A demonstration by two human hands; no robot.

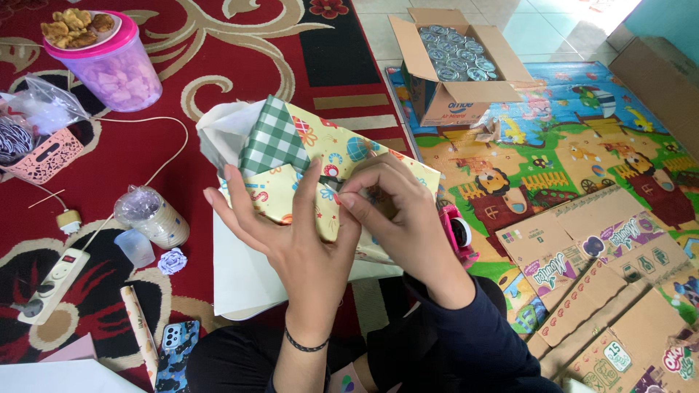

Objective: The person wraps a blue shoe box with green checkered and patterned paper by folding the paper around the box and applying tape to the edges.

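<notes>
A box wrapped in yellow patterned gift paper (331,156), with a green-and-white checked flap (273,138) folded at its end, sits tilted in front of me. My left hand (291,233) lies flat against the near side of the paper, fingers spread, a black band on its wrist. My right hand (397,215), in a dark sleeve, presses finger and thumb onto the paper seam near the middle. A pink tape dispenser (457,233) peeks out just right of my right hand.
A pink-lidded jar with snacks (109,58) stands at the far left, with a power strip (54,284), a phone (175,346) and a paper roll (142,327) nearer. An open carton of cups (455,65) and flattened cardboard (604,276) lie on the play mat to the right.
</notes>
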